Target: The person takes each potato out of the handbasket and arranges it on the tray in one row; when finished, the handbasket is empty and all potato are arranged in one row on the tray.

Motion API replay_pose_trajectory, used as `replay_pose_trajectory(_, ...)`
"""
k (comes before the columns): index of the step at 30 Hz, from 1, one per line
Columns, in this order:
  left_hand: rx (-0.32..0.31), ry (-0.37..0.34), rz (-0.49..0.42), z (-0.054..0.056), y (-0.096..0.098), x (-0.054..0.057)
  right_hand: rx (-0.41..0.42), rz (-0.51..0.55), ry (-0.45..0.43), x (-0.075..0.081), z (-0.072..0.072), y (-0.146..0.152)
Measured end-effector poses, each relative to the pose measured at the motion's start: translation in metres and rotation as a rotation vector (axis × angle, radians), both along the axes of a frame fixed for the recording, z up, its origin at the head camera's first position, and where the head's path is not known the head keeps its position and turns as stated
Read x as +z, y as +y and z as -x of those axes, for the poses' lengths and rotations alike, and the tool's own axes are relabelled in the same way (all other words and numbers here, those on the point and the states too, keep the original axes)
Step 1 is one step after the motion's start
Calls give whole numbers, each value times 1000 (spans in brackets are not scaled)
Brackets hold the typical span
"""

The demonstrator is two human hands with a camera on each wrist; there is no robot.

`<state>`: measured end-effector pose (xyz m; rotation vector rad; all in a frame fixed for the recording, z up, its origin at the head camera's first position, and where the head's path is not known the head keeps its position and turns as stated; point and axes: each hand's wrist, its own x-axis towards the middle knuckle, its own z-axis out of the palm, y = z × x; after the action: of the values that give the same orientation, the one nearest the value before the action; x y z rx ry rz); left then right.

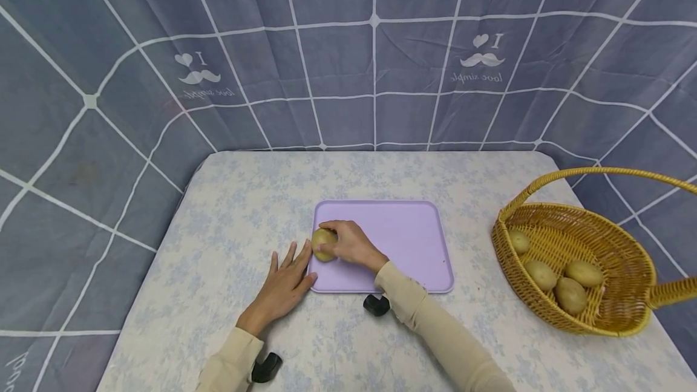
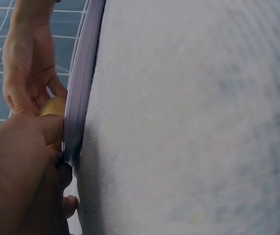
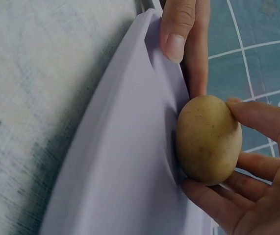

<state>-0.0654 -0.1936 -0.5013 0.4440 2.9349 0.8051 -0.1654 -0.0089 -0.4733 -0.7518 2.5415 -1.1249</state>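
My right hand (image 1: 353,244) holds a yellow-brown potato (image 1: 324,244) between thumb and fingers, at the left side of a lilac tray (image 1: 397,241). In the right wrist view the potato (image 3: 209,139) sits against the tray's floor, the right hand (image 3: 257,181) curled around its far side. My left hand (image 1: 285,283) lies with fingers spread on the table, its fingertips and thumb at the tray's left rim. The left wrist view shows the left hand (image 2: 22,166) beside the tray's edge (image 2: 78,88), covering part of the potato.
A woven basket (image 1: 626,241) with a tall handle stands on the right of the table, with several potatoes (image 1: 570,295) inside. A pale floral cloth (image 1: 245,198) covers the table. Behind hangs a blue-grey curtain (image 1: 337,59) with white lines.
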Motion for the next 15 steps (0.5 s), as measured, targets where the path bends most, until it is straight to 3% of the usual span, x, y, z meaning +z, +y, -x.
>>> replay_pose_trajectory(15, 2, -2, -6, 0, 0, -1, 38, -57, 36, 4, -1, 0)
